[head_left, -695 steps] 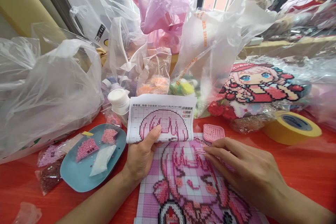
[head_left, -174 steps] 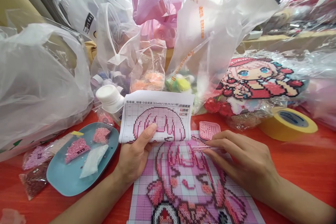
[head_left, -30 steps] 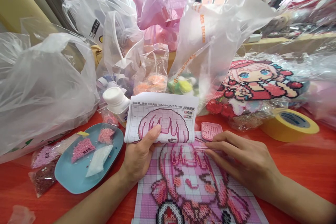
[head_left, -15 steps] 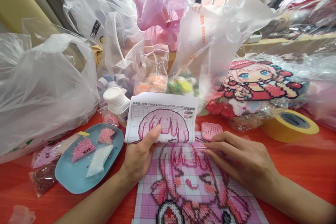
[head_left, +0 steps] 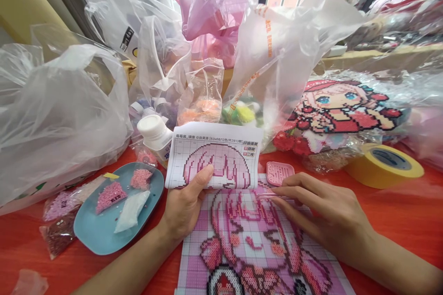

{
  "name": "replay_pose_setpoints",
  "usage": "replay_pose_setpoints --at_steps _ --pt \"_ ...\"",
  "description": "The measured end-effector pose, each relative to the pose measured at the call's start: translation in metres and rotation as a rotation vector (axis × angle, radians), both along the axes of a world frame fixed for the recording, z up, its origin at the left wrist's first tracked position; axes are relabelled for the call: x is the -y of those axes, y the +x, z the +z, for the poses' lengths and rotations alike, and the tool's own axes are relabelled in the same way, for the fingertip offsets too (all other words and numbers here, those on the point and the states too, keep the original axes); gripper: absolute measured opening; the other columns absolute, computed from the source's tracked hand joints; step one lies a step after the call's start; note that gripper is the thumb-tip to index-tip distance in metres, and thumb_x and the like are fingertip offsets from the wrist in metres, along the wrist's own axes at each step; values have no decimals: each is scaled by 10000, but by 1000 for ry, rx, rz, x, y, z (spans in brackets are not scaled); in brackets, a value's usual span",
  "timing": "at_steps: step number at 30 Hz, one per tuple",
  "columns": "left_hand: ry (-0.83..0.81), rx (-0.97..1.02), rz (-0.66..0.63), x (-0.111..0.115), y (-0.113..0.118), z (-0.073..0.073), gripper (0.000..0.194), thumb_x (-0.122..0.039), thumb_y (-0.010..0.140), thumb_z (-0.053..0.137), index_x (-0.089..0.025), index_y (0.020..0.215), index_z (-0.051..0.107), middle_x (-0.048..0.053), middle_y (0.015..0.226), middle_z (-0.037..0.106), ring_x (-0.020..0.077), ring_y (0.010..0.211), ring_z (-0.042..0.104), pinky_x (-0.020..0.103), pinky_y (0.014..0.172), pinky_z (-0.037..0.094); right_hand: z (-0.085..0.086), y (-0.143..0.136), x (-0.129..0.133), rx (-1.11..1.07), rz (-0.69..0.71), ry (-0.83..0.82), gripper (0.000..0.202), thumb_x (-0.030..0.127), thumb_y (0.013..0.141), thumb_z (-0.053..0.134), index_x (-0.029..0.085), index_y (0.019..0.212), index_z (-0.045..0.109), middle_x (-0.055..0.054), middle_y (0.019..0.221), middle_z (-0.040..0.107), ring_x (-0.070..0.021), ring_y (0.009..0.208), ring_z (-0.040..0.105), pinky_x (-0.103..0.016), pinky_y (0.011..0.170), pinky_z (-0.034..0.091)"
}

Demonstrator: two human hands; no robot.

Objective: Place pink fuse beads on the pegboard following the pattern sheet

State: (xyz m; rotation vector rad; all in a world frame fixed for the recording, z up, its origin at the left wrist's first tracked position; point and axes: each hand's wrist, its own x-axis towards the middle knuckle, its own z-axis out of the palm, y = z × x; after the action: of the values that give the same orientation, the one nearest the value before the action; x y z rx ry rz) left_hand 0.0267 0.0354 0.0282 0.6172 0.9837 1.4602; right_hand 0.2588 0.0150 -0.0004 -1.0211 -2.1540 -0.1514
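My left hand (head_left: 187, 205) is closed on a folded paper pattern chart (head_left: 214, 154), thumb across its front, showing the top of a pink-haired figure on a grid. Under it lies a pegboard (head_left: 195, 258) bearing a half-filled bead picture (head_left: 256, 239) of a winking face in pinks and dark outlines. My right hand (head_left: 318, 207) pinches pink tweezers (head_left: 268, 196), their tips over the hair part of the beadwork. Just beyond those fingers sits a small pink ridged tray (head_left: 279, 173) holding beads.
A blue plate (head_left: 100, 235) with bead packets stands at left, other bead bags (head_left: 60, 230) beside it. Behind are a white bottle (head_left: 154, 133) and several plastic bags (head_left: 69, 115). At right lie a yellow tape roll (head_left: 384, 166) and a wrapped bead figure (head_left: 342, 106).
The whole view has shifted very slightly. Both hands keep their holds, and the tweezers stay at nearly the same spot over the beads.
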Motion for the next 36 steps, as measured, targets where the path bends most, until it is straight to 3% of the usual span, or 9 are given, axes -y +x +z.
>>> replay_pose_setpoints --at_steps 36 --pt "-1 -29 -6 2 -1 -1 717 -194 637 863 -250 1304 608 11 940 790 219 881 739 287 735 619 1 -4 3 -21 -29 14 72 221 923 593 203 894 657 -2 782 658 -82 616 622 -206 550 467"
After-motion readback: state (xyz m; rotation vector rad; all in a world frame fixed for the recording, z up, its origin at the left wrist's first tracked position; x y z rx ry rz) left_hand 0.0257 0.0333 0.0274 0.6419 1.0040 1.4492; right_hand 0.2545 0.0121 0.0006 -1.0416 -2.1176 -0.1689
